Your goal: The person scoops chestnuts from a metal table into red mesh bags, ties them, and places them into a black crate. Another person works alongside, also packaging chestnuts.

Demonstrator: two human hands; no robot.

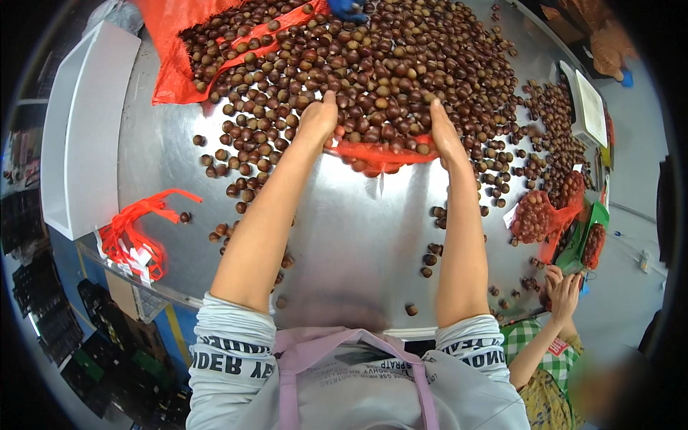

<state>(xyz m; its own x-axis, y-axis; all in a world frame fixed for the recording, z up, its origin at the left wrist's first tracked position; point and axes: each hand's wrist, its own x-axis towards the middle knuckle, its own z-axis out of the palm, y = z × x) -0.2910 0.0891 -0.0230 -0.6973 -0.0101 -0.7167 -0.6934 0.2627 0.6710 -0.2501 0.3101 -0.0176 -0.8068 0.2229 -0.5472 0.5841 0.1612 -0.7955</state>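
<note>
Both of my hands hold a red mesh bag [384, 156] spread at its mouth, at the near edge of a big heap of chestnuts [398, 59] on a metal table. My left hand [320, 118] grips the bag's left side, thumb pointing away from me among the nuts. On the bag's right side is my right hand [444, 129], its thumb up along the heap and its fingers hidden. Chestnuts lie over the mesh between the hands, and some show through it. The bag's lower part sags over the bare metal.
White box [80, 129] at left, above empty red mesh bags [134, 236] with tags. A large red sack [177, 70] spills chestnuts. At right stand a white scale [588, 105] and filled mesh bags [532, 215]. A co-worker's hands [563, 293] are lower right; a blue-gloved hand [348, 8] reaches in at top.
</note>
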